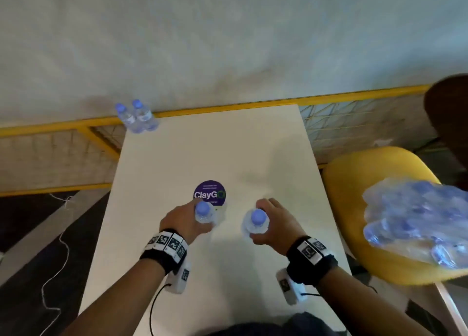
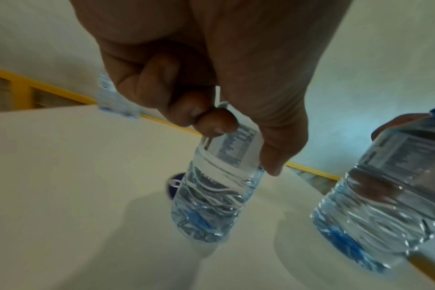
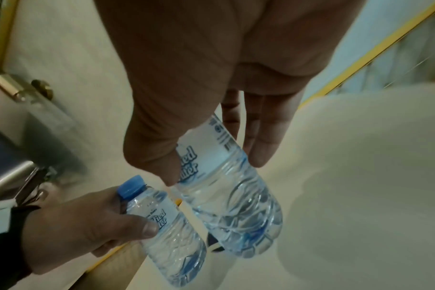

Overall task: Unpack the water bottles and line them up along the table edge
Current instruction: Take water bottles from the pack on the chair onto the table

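My left hand (image 1: pixel 186 221) grips a small clear water bottle (image 1: pixel 204 213) with a blue cap, held upright above the white table (image 1: pixel 228 145). My right hand (image 1: pixel 272 224) grips a second such bottle (image 1: pixel 256 223) beside it. In the left wrist view my fingers curl round the left bottle (image 2: pixel 219 188), with the right bottle (image 2: pixel 385 212) at the right. In the right wrist view thumb and fingers clasp the right bottle (image 3: pixel 226 196), with the left bottle (image 3: pixel 166 231) below it. Two bottles (image 1: pixel 138 116) stand at the table's far left corner. The plastic-wrapped pack (image 1: pixel 417 221) lies on a yellow chair.
A round purple sticker (image 1: pixel 209 193) marks the table's middle. The yellow chair (image 1: pixel 374 173) stands right of the table. A yellow railing (image 1: pixel 228 109) runs behind the far edge. A white cord (image 1: pixel 54 272) lies on the dark floor at the left.
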A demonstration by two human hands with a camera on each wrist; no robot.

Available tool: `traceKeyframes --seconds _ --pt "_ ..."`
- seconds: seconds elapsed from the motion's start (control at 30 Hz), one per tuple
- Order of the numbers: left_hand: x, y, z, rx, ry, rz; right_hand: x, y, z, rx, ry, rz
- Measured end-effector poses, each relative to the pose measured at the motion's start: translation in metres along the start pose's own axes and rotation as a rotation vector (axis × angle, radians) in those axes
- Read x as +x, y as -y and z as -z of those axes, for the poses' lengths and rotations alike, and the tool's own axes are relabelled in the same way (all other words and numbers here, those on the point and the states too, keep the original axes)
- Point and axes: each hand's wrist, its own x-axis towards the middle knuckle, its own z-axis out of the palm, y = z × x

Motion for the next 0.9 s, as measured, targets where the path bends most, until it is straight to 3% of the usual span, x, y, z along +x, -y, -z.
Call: traceKeyframes --seconds 0.2,0.37,0.63,0.9 --pt "0.034 0.113 0.050 -0.045 -0.044 0.147 0.114 0.102 -0.090 -0.027 0.099 0.091" --pt "0.070 0.157 0.069 -0.067 -0.013 0.169 0.171 0.154 -0.145 -0.090 0.099 0.054" --pt "0.127 0.172 0.084 -0.055 0.041 0.128 0.222 0.165 -0.180 -0.131 0.049 -0.022" --pt "0.127 0.176 0.103 -0.019 0.081 0.023 0.236 0.161 -0.183 -0.135 0.073 -0.011"
